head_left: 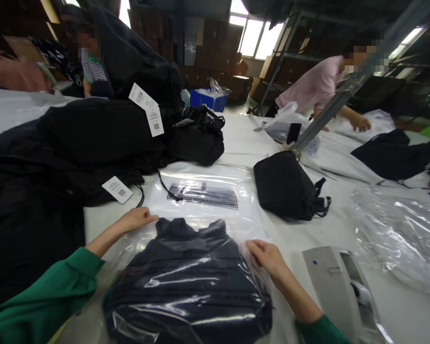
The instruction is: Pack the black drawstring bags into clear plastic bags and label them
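A clear plastic bag (200, 315) lies in front of me with a folded dark garment (191, 260) inside it. My left hand (140, 219) pinches the bag's upper left edge, beside the garment's top. At the upper right edge, the fingers of my right hand (267, 257) are closed on the same bag. Just beyond it rests a stack of flat clear bags (200, 174) with printed text. A black cord from the dark clothing hangs over that stack. Near my left hand is a white paper tag (117, 189).
Black garments (93, 134) with white tags are heaped at left. A black pouch (284, 186) sits by a slanted metal post (331, 112). A grey device (329, 282) and loose clear plastic (404, 234) lie right. Two people (310, 86) are across the table, a blue box (208, 99) behind.
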### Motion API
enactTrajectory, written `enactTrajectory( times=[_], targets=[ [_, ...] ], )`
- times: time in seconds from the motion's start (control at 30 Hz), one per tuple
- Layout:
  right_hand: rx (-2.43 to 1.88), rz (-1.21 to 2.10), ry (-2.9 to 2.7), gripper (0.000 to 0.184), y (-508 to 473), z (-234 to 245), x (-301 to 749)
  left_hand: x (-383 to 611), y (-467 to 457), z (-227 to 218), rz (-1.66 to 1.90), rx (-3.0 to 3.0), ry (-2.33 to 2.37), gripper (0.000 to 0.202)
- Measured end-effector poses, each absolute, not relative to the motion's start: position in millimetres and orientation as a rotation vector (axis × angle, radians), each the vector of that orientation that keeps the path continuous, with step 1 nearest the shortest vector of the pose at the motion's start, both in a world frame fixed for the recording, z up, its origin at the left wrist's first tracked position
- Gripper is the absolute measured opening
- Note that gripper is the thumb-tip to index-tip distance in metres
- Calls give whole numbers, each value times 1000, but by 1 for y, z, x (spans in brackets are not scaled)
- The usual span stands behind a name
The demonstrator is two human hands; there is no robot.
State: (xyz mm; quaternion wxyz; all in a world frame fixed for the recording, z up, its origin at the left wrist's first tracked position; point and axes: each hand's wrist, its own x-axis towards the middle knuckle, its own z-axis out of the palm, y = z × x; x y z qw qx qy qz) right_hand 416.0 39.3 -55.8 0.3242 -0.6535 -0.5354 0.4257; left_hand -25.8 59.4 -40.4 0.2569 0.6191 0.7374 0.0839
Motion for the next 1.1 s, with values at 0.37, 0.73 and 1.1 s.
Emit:
enactTrajectory(
  times=[0.37,0.73,1.1],
  targets=[
    [-1588,1095,-1412,81,-26,-12,447,-3,-7,22,625,2087,1861,46],
    [-1541,382,-1956,40,-239,-28,445,109,-137,73,376,2673,619,62],
    [-1777,195,-1201,37,-225,13,465,115,-171,-4,212,2180,789,63]
  ],
)
